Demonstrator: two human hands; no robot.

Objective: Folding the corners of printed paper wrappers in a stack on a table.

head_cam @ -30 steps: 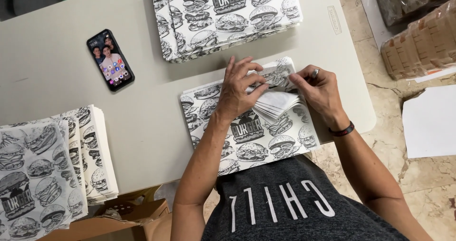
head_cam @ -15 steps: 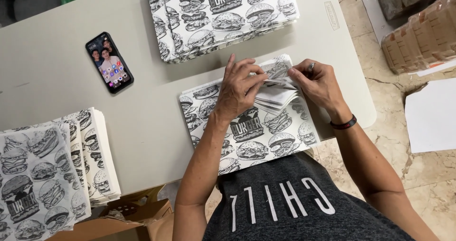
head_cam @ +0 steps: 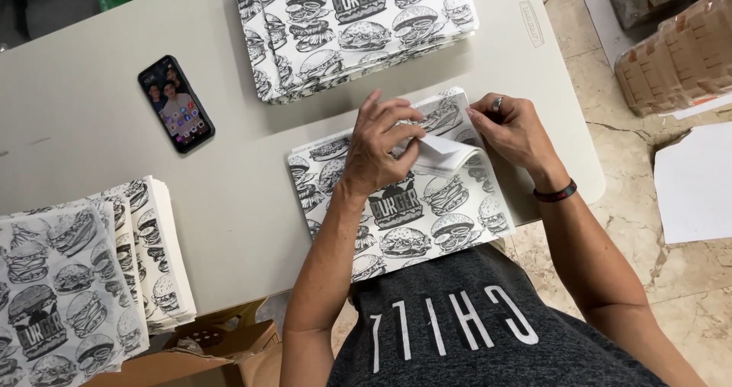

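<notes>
The person stands at the near edge of a pale table (head_cam: 99,128), with both hands working on one stack of burger-print paper sheets (head_cam: 412,204) directly in front of the body. The stack lies flat, its near edge overhanging the table edge slightly. The left hand (head_cam: 381,147) rests palm-down on the upper middle of the stack, fingers curled, thumb and fingertips pinching the lifted corner of several sheets. The right hand (head_cam: 515,131) sits at the stack's upper right corner, fingers closed on the same folded-back corner (head_cam: 446,154), whose plain white underside shows. A ring sits on one finger of the right hand, and a dark wristband (head_cam: 555,194) circles its wrist.

A second, thicker stack of the same printed paper (head_cam: 358,21) lies at the far side of the table, well apart from the hands. A smartphone (head_cam: 176,103) lies face-up to the left, screen lit. Further fanned stacks (head_cam: 84,272) occupy the near left corner. A cardboard box (head_cam: 191,356) stands below them on the floor.
</notes>
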